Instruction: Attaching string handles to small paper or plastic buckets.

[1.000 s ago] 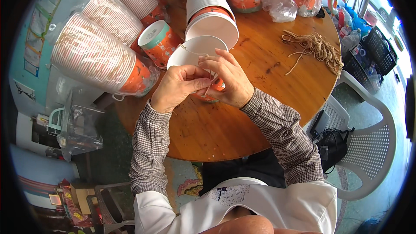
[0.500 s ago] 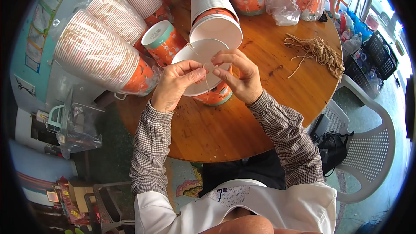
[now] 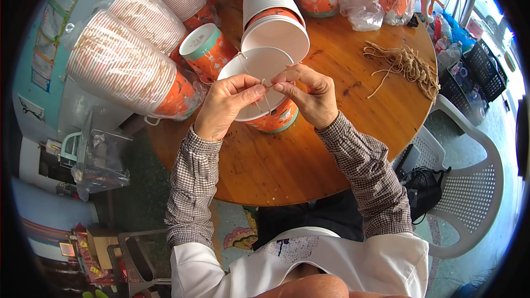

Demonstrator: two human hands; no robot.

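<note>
- The left hand and the right hand meet over an orange paper cup that stands on the round wooden worktop, near its middle and just in front of the person.
- Both hands are pinched narrow: thumb and forefinger of each close on a thin twine that crosses the cup's white open mouth.
- The twine runs up to the far rim, where it seems to pass through the wall; the exact fixing is too small to tell.
- The cup looks light and thin-walled, so it would likely dent under a squeeze; the stiffer rolled rim is the better place to steady it.
- The twine looks soft, limp and a little rough, so it should grip well when held close to its ends.
- A stack of like cups lies tipped just behind, and a single cup with a teal rim lies to the left.
- Bagged sleeves of cups lie at the left edge.
- A loose bundle of twine lies well apart at the right.
</note>
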